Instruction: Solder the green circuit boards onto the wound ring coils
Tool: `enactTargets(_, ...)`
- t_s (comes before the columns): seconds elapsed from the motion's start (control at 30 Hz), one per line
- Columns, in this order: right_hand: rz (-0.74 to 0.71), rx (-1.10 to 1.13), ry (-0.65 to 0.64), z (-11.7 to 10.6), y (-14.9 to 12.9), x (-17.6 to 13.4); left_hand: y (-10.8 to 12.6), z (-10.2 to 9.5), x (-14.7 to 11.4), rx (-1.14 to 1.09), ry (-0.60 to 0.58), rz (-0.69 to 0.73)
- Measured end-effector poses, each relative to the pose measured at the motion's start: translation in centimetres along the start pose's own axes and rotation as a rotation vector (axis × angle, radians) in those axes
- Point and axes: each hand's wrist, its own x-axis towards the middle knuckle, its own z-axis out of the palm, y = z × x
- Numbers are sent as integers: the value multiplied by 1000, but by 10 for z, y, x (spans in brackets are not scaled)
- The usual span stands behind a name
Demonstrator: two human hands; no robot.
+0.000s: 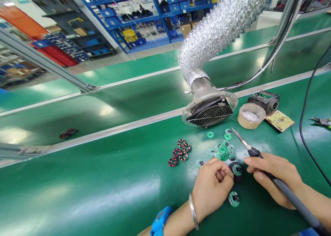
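My right hand (278, 177) is wrapped round a soldering iron (274, 181), its metal tip pointing up and left. My left hand (213, 182) is closed, thumb and forefinger pinched at the left edge of a black round holder (240, 178). What lies between those fingertips is hidden. A round green circuit board (237, 170) with a dark part on it sits on that holder. Nearer to me lies another round circuit board (234, 199). Beyond my left hand is a pile of small green boards (223, 151), with a single board (199, 163) beside it.
Several copper-wound rings (183, 156) lie left of the pile. Behind stands a fume extractor fan (210, 112) on a silver duct (219, 32). To the right are a tub of solder bits (250, 117), a soldering iron stand (266, 101), a yellow sponge (279, 120), pliers (322, 122) and a black cable (302, 125).
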Motion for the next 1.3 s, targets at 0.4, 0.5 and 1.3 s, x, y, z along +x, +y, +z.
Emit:
enactTargets(0.4,20,-78,-174,14,4,3,-1,0,1,-89,-15,-8)
enactTargets(0.5,21,-65,-171,15,5,3,0,0,1,-95,-21,-3)
enactTargets(1.3,144,-23,-133,10,1,-5,-5,4,2,-2,66,131)
